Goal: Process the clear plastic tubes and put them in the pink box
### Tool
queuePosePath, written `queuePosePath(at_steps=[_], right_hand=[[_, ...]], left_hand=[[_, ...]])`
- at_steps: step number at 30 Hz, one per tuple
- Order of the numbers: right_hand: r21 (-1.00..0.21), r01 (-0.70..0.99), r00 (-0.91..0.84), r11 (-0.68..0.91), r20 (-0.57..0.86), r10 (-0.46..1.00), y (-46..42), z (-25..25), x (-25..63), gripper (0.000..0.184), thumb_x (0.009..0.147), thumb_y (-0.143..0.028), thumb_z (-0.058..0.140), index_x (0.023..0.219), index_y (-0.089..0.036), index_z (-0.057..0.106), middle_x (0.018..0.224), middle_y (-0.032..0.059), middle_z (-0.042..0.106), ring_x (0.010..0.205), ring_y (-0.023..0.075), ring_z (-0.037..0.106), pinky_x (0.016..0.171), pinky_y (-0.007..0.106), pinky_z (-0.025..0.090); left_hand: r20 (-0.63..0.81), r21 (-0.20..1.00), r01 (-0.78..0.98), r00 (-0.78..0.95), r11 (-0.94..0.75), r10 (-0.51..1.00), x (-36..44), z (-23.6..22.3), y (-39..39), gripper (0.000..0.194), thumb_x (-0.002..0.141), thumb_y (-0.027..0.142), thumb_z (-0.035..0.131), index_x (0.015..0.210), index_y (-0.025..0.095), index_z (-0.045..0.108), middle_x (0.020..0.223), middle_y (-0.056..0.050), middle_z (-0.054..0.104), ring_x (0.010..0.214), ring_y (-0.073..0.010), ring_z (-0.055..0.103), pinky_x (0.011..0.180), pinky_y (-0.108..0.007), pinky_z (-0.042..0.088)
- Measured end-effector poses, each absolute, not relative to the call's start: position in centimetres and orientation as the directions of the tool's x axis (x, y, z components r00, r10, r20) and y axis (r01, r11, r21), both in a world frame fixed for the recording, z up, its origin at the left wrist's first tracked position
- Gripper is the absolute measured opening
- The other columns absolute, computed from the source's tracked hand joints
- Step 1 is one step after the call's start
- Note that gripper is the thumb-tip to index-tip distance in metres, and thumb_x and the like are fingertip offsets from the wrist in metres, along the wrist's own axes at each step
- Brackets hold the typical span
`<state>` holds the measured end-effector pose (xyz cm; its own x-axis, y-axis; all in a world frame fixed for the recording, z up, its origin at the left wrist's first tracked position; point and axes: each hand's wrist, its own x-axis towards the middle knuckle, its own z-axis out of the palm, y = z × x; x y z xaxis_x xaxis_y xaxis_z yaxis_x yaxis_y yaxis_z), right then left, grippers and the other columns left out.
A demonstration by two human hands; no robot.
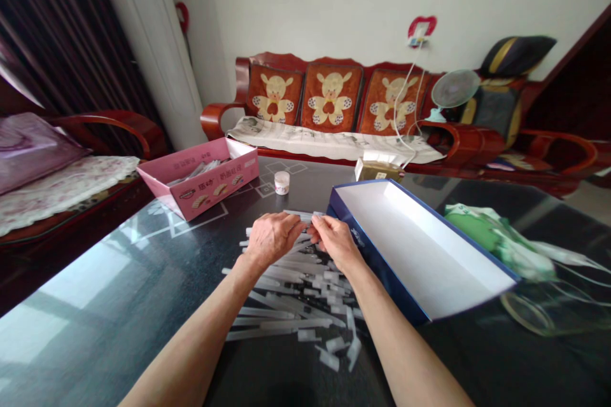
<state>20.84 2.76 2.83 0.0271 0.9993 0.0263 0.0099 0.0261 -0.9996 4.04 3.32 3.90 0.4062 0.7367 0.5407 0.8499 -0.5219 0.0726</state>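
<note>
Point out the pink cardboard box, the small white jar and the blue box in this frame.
Pink cardboard box [198, 179]: head view, front wall.
Small white jar [282, 182]: head view, side.
Blue box [382, 273]: head view, long outer side.

Glass tabletop passable left of the left hand, blue box walling the right hand, pink box beyond
</note>
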Motion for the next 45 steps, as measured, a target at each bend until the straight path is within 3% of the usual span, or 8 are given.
queuePosePath(at_steps=[5,12,19,25,31,36,40,45], right_hand=[[-0.992,-0.117,-0.079,-0.041,-0.032,0.996,2.5,3.5,21.1,0.036,0.067,-0.041,0.071,0.095,-0.02,0.067,0.071,0.0004,0.067,0.059,0.0108,0.06,0.041,0.015,0.034],[-1.0,-0.011,0.003,-0.001,-0.001,1.0,2.6,3.3,20.8,0.038,0.071,-0.055,0.064,0.069,-0.017,0.064,0.063,0.0023,0.064,0.046,0.0086,0.052,0.034,0.017,0.027],[-0.995,0.035,0.017,0.092,0.092,0.996,2.8,3.5,21.3,0.029,0.069,-0.041,0.065,0.088,-0.019,0.069,0.07,0.0008,0.068,0.057,0.0119,0.06,0.044,0.019,0.04],[-0.923,0.312,0.124,0.223,0.272,0.954,3.9,2.1,22.5,0.023,0.075,-0.033,0.058,0.092,-0.02,0.067,0.082,0.0034,0.071,0.07,0.0175,0.067,0.063,0.028,0.051],[-0.681,0.628,-0.025,0.376,0.466,0.885,3.8,1.2,22.7,0.015,0.077,-0.027,0.059,0.085,-0.023,0.071,0.084,0.0055,0.069,0.073,0.0193,0.064,0.074,0.032,0.049],[-0.815,0.464,0.01,0.348,0.398,0.917,3.4,2.3,22.2,0.02,0.078,-0.032,0.06,0.09,-0.023,0.073,0.09,0.0052,0.071,0.077,0.0192,0.065,0.075,0.03,0.05],[-0.929,0.299,0.018,0.217,0.233,0.972,2.9,3.1,21.6,0.025,0.078,-0.039,0.06,0.09,-0.021,0.073,0.075,0.0024,0.071,0.07,0.0191,0.064,0.069,0.03,0.049],[-0.955,0.251,0.015,0.155,0.164,0.986,2.4,3.6,20.9,0.02,0.075,-0.038,0.062,0.081,-0.021,0.07,0.067,0.0002,0.067,0.066,0.0173,0.061,0.059,0.025,0.045]], left_hand=[[0.537,0.084,0.85,0.402,-0.521,0.742,3.9,3.9,3.4,0.04,0.096,0.047,0.039,0.08,0.022,0.066,0.071,-0.002,0.067,0.063,-0.0136,0.06,0.059,-0.024,0.033],[0.532,0.084,0.838,0.42,-0.539,0.736,4.1,3.9,3.3,0.04,0.096,0.046,0.038,0.08,0.021,0.066,0.071,-0.003,0.067,0.064,-0.0137,0.06,0.06,-0.024,0.035],[0.486,0.145,0.837,0.404,-0.527,0.775,3.6,4.2,3.4,0.042,0.097,0.046,0.037,0.08,0.021,0.066,0.073,-0.003,0.069,0.064,-0.0132,0.062,0.055,-0.023,0.03],[0.462,0.178,0.882,0.316,-0.436,0.829,2.8,4.5,3.8,0.038,0.096,0.046,0.038,0.086,0.024,0.067,0.078,-0.002,0.071,0.066,-0.0145,0.063,0.052,-0.022,0.029],[0.489,0.162,0.848,0.376,-0.505,0.787,2.8,4.2,4.0,0.032,0.095,0.044,0.043,0.097,0.027,0.069,0.077,-0.002,0.069,0.068,-0.014,0.063,0.058,-0.022,0.036],[0.504,0.132,0.822,0.425,-0.554,0.752,3.0,4.1,4.1,0.03,0.096,0.041,0.043,0.097,0.025,0.068,0.076,-0.002,0.067,0.069,-0.0141,0.061,0.065,-0.024,0.039],[0.509,0.113,0.795,0.469,-0.595,0.722,3.3,4.0,4.1,0.032,0.097,0.039,0.04,0.096,0.022,0.067,0.078,-0.003,0.066,0.073,-0.0153,0.06,0.069,-0.026,0.04],[0.539,0.094,0.761,0.503,-0.642,0.676,3.7,3.8,3.9,0.031,0.098,0.03,0.038,0.115,0.024,0.063,0.082,-0.004,0.065,0.077,-0.0163,0.057,0.072,-0.028,0.039]])
